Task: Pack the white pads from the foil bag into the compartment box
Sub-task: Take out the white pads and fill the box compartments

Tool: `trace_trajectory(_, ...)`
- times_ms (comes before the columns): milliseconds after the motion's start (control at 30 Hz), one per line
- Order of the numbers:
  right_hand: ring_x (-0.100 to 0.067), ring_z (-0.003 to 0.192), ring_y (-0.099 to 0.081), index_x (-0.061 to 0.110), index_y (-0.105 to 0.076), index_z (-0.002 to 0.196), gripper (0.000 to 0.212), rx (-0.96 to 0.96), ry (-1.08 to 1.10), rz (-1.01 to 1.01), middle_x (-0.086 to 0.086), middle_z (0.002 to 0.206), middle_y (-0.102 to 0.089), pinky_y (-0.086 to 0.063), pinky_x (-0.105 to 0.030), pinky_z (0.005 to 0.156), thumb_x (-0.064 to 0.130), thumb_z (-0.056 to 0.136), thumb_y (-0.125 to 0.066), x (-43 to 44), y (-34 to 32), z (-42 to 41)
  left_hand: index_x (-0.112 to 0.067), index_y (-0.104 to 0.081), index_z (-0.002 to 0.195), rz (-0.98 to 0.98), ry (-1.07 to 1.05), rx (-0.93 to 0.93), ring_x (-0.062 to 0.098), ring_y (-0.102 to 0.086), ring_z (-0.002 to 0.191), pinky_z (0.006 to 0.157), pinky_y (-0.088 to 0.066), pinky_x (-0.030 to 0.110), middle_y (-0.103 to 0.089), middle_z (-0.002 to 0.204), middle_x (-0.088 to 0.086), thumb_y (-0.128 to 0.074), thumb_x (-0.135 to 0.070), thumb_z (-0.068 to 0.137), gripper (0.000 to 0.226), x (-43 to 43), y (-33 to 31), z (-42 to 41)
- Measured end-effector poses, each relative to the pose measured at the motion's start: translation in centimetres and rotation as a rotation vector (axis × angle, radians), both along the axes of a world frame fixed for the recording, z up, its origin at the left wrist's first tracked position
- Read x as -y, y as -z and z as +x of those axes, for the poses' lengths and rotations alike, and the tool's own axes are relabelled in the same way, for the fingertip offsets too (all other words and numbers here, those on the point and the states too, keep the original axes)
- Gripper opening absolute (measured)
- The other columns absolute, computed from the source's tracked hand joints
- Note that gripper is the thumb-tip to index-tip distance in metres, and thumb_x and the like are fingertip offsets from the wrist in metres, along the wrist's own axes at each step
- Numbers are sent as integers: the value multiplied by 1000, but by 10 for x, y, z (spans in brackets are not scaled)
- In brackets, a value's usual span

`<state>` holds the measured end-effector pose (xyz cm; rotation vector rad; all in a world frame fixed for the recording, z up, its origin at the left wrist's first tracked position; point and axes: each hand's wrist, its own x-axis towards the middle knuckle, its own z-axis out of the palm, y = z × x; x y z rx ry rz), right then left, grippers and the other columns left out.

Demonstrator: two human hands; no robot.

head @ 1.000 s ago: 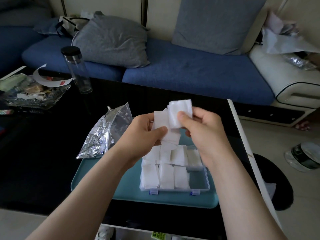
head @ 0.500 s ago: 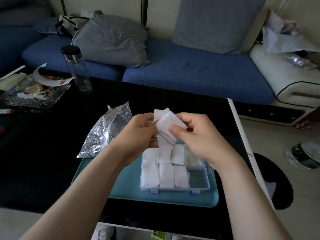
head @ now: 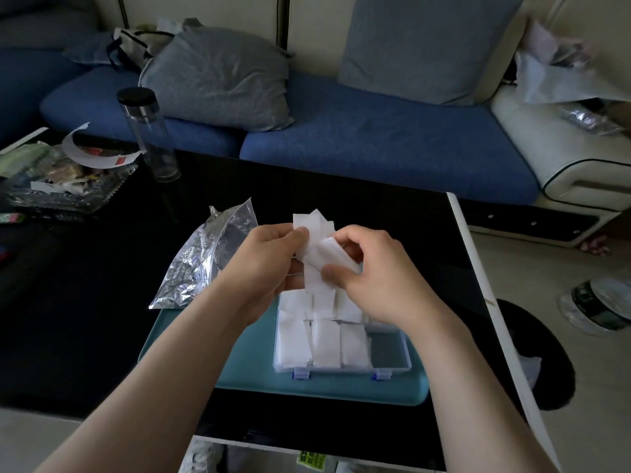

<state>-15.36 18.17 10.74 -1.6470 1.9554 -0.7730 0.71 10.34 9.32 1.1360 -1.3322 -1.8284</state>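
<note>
White pads (head: 312,225) in a loose sheaf, gripped in the left hand (head: 269,268) just above the compartment box (head: 392,353). One pad at the front pinched between thumb and curled fingers of the right hand (head: 375,278). Cannot count the sheaf: overlapped, half behind the fingers. More pads lying in the box's left compartments; far row mostly hidden under both hands. Box on a teal tray (head: 191,343). Foil bag (head: 201,264) crumpled to the left, right edge behind the left hand, contents not visible.

both hands (head: 269,264) (head: 372,274) pinch white pads (head: 312,225) above the compartment box (head: 392,349).
</note>
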Motion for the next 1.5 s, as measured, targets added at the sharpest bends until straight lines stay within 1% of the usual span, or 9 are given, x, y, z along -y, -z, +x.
trace_trajectory(100,3,95,-65,35,-65,126,38,151,57,10,17,110,-67,-51,-11,74,27,93,-81,0,-1,-4,3,-68,113,35,-58,-37,42,-76,94,80,-66,49,-75,109,28,-44,-16,113,32,-2,-3,0)
trace_trajectory(200,-7,104,-71,34,-65,128,42,408,184,1,11,116,-73,-61,-31,88,24,92,-83,2,3,-3,-5,-68,114,53,-57,-104,35,-78,94,76,-67,41,-79,103,19,-42,-13,113,28,-4,-7,-1)
trace_trajectory(433,-5,89,-75,30,-70,118,28,613,336,-1,9,105,-78,-52,-12,58,26,93,-81,5,6,-3,-13,-69,110,-57,2,-124,27,-78,97,77,-65,34,-81,103,8,-50,11,102,32,-4,-5,-4)
trace_trajectory(667,-15,82,-67,18,-81,105,14,1110,440,68,0,91,-80,-48,-27,64,20,92,-82,6,6,-8,-9,-70,111,-51,-178,-167,25,-78,100,88,-64,37,-81,104,8,-53,8,102,25,-7,-2,-12)
trace_trajectory(933,-15,90,-74,22,-81,107,22,942,465,36,2,96,-83,-49,-27,69,24,86,-88,10,12,7,-1,-66,124,149,-179,-364,34,-72,117,107,-55,46,-75,120,20,-54,3,103,24,-13,-2,-23)
trace_trajectory(1033,-8,78,-68,24,-81,103,19,824,461,24,6,92,-82,-48,-25,69,28,86,-88,8,8,7,-2,-67,123,146,-164,-333,39,-69,121,110,-52,52,-74,121,23,-53,-15,110,23,-12,-3,-22)
trace_trajectory(1233,-22,104,-75,22,-80,111,21,947,365,-21,-1,105,-82,-52,-33,80,27,91,-82,1,-2,-14,16,-59,116,-46,-176,-141,28,-77,103,89,-64,35,-73,100,19,-53,-18,111,35,-6,2,-18)
trace_trajectory(1400,-19,112,-74,25,-80,117,25,790,224,-42,3,109,-81,-55,-43,99,31,92,-80,0,-2,-11,-13,-74,121,-158,88,-65,21,-77,106,93,-63,36,-80,109,7,-56,-17,109,22,-12,-3,-10)
trace_trajectory(1500,-12,105,-75,26,-79,117,25,725,246,-63,7,104,-82,-57,-39,97,29,92,-81,-1,-4,-7,-16,-75,123,-237,133,-11,20,-77,106,94,-62,36,-80,108,8,-58,-14,108,23,-11,-2,-9)
